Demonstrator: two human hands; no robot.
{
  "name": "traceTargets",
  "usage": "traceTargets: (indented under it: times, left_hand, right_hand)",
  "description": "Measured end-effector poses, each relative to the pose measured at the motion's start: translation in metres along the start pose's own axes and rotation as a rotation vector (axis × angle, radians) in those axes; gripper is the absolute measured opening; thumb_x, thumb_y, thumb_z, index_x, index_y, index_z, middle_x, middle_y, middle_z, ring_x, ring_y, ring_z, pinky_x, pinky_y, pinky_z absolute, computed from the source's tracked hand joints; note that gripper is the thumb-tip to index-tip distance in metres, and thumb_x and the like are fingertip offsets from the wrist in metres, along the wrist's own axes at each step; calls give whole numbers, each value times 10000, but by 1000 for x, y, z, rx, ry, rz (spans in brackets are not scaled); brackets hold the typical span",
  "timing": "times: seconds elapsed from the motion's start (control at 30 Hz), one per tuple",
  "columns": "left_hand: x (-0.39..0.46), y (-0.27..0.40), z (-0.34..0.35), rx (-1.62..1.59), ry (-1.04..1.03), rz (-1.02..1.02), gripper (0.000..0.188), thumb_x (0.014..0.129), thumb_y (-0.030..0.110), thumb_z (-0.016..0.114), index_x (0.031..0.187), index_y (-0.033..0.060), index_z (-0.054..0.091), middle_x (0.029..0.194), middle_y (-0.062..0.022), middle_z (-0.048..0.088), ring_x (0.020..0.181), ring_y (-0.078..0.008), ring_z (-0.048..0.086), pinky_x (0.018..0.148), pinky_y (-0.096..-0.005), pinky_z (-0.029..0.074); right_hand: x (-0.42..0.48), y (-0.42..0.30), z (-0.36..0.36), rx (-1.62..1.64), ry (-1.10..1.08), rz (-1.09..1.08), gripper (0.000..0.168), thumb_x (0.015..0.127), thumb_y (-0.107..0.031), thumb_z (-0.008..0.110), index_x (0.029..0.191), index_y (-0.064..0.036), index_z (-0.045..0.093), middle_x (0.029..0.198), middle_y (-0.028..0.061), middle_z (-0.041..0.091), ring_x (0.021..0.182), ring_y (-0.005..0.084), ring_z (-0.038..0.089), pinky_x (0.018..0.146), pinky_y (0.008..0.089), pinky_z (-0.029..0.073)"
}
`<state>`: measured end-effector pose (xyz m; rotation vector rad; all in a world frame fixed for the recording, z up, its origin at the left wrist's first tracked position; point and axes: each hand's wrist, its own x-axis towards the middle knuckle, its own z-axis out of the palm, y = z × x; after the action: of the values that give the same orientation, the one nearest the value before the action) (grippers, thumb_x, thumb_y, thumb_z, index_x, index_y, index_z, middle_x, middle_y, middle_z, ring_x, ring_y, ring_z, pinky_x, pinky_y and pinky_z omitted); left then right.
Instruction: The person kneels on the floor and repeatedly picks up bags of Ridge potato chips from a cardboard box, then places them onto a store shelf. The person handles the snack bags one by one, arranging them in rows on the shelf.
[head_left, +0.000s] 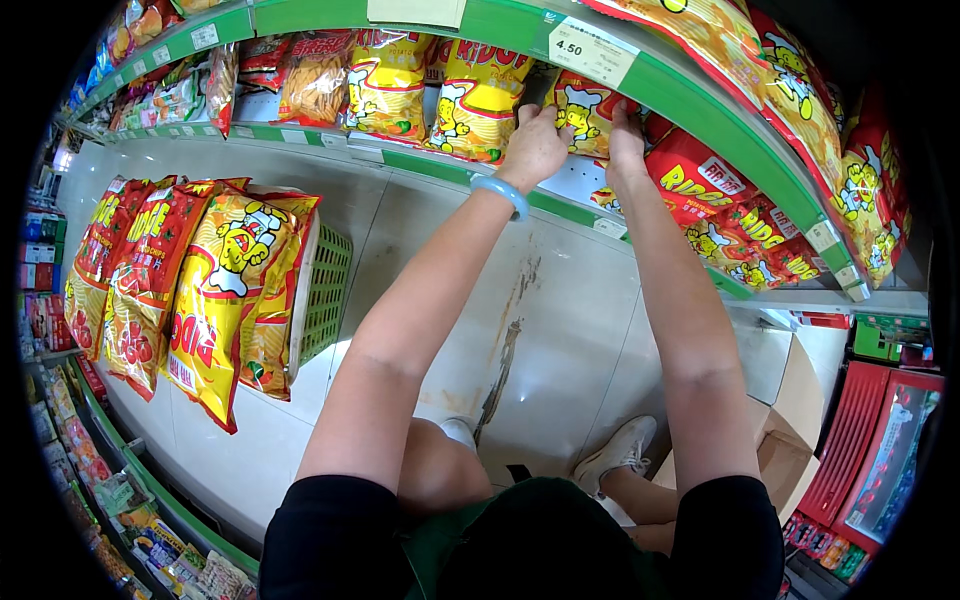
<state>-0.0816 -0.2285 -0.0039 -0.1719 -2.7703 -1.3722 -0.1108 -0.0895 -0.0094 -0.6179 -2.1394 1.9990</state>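
Both hands reach onto a lower shelf at the top of the view. Between them a small yellow-and-red bag of potato chips (586, 116), printed with a cartoon figure, stands upright. My left hand (538, 144), below a pale blue bangle (501, 193), grips the bag's left side. On its right side my right hand (625, 142) holds on, thumb against the front. Two larger yellow chip bags, one nearer (480, 97) and one farther left (388, 86), stand beside my left hand. Red chip bags (694, 176) lie to the right of my right wrist.
A green plastic basket (324, 285) with large chip bags (217, 292) stands on the tiled floor at left. The upper shelf's green edge (679, 116) overhangs my hands. An open cardboard box (795, 420) sits at right, near my shoe (616, 454).
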Motion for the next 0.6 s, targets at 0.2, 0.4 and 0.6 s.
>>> traceTargets:
  times: [0.2, 0.4, 0.6]
  left_hand:
    - [-15, 2, 9, -107, -35, -53, 551, 832, 245, 563, 1244, -25, 317, 849, -213, 604, 663, -286, 617, 666, -360, 494]
    - [-41, 26, -12, -113, -20, -87, 668, 767, 266, 622, 1244, -51, 277, 999, -275, 572, 896, -413, 572, 795, -438, 459]
    - [-55, 25, -18, 55, 20, -122, 912, 704, 359, 687, 1301, -125, 197, 1052, -261, 548, 958, -362, 565, 794, -411, 464]
  right_hand:
    - [-13, -13, -3, 71, 4, 55, 616, 909, -463, 397, 1380, -98, 244, 1443, 83, 225, 1293, 249, 262, 1013, 361, 259]
    - [-19, -22, -8, 51, -27, 67, 619, 912, -469, 382, 1372, -76, 255, 1433, 96, 245, 1289, 252, 267, 1006, 354, 271]
    - [-17, -7, -14, -76, -106, 118, 606, 914, -458, 384, 1296, 10, 348, 1288, 192, 424, 1148, 293, 436, 920, 354, 361]
